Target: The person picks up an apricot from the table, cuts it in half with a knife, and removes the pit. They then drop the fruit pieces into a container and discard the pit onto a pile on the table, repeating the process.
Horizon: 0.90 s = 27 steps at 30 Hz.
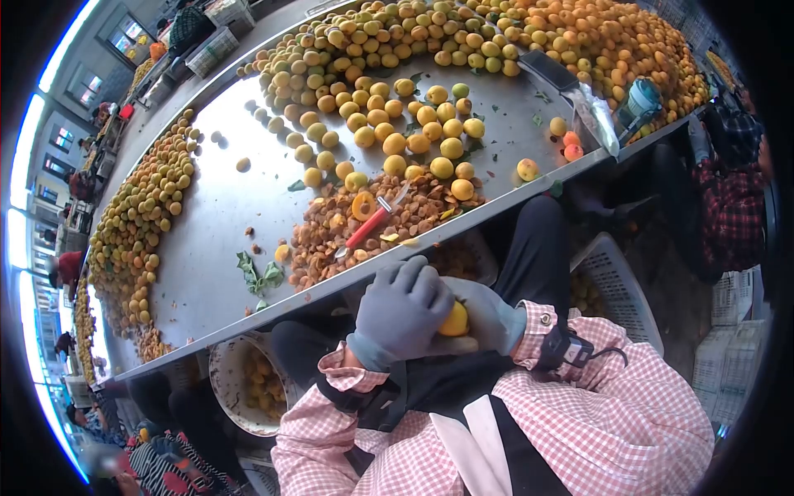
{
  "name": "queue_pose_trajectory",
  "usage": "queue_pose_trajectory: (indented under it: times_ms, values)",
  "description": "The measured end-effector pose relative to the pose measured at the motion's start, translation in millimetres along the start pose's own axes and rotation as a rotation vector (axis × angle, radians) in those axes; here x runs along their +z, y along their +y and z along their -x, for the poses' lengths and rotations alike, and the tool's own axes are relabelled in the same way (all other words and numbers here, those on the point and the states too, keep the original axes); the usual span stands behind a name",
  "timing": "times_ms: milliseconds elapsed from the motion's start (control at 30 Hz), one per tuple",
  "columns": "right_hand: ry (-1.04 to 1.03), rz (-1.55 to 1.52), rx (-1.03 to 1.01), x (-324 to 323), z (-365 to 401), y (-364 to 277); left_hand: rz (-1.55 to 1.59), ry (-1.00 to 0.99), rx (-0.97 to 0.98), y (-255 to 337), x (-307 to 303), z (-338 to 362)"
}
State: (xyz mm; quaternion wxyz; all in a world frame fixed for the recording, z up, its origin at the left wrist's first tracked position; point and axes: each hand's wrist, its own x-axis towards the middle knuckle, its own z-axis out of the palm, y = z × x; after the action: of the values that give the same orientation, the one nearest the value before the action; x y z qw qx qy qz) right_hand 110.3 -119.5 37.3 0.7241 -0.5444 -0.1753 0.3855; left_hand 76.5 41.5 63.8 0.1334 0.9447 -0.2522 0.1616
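Note:
My two gloved hands are close together in front of my body, just below the table's near edge. A yellow fruit (pixel 454 319) shows between them. My right hand (pixel 484 314) is wrapped round it from the right and below. My left hand (pixel 403 310) lies over its left side with bent fingers; whether it holds anything of its own is hidden. On the metal table (pixel 227 198) a red-handled tool (pixel 367 227) rests on a heap of brown pits (pixel 322 240), with a cut yellow piece (pixel 362 206) beside it.
Whole fruits (pixel 413 124) are spread beyond the pits, with a big pile (pixel 604 41) at the back right. A white bucket (pixel 217 376) with fruit stands below the edge at left, a grey crate (pixel 616 277) at right. A phone (pixel 548 70) and a blue-lidded bottle (pixel 641 99) are back right.

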Motion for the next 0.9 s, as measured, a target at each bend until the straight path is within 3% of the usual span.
queue_pose_trajectory:
  times_ms: [33, 133, 267, 333, 367, 433, 467, 533, 600, 667, 700, 767, 867, 900]
  values:
    - [-0.131, 0.318, -0.089, -9.2, 4.4, 4.9, -0.008, -0.018, 0.06, 3.2, -6.8, -0.7]
    - [-0.137, 0.411, -0.099, -3.3, 13.5, -10.7, -0.044, 0.0, 0.152, 6.6, -15.2, -5.8]
    - [-0.122, 0.181, -0.052, 1.6, 20.5, -2.9, -0.078, -0.033, 0.156, 17.3, -31.4, -8.5]
    - [0.087, 0.457, -0.393, 14.3, 25.6, -14.2, -0.091, -0.069, 0.134, 21.5, -34.1, -7.4]
    - [0.085, 0.456, -0.392, 20.0, 27.0, -22.5, -0.116, -0.009, 0.124, 23.0, -34.7, -8.2]
    - [0.222, 0.091, -0.092, 29.2, 25.8, -36.0, -0.145, 0.049, 0.117, 25.7, -32.5, -7.5]
    - [0.225, 0.084, -0.093, 30.5, 23.0, -27.2, -0.127, 0.101, 0.033, 27.5, -27.7, -2.4]
    - [0.296, -0.554, -0.007, 28.2, 12.5, 5.2, -0.108, 0.156, -0.045, 29.9, -15.5, 6.7]
    - [0.395, -0.397, -0.058, 30.3, 10.3, 19.2, -0.045, 0.156, -0.156, 33.0, -1.9, 19.0]
    - [0.463, 0.047, -0.365, 31.1, 12.0, 24.9, 0.024, 0.203, -0.225, 41.7, 15.2, 25.6]
    - [0.459, 0.048, -0.366, 32.1, 12.9, 26.7, 0.196, 0.318, -0.315, 43.5, 25.9, 28.4]
    - [0.474, -0.291, -0.286, 35.3, 13.6, 28.2, 0.555, 0.494, -0.516, 52.5, 40.6, 30.6]
    - [0.492, -0.046, -0.334, 29.1, 3.3, 18.5, 0.573, 0.537, -0.603, 54.8, 42.8, 25.3]
    - [0.432, -0.088, -0.225, 25.0, 1.5, 7.0, 0.506, 0.372, -0.601, 50.5, 32.0, 27.6]
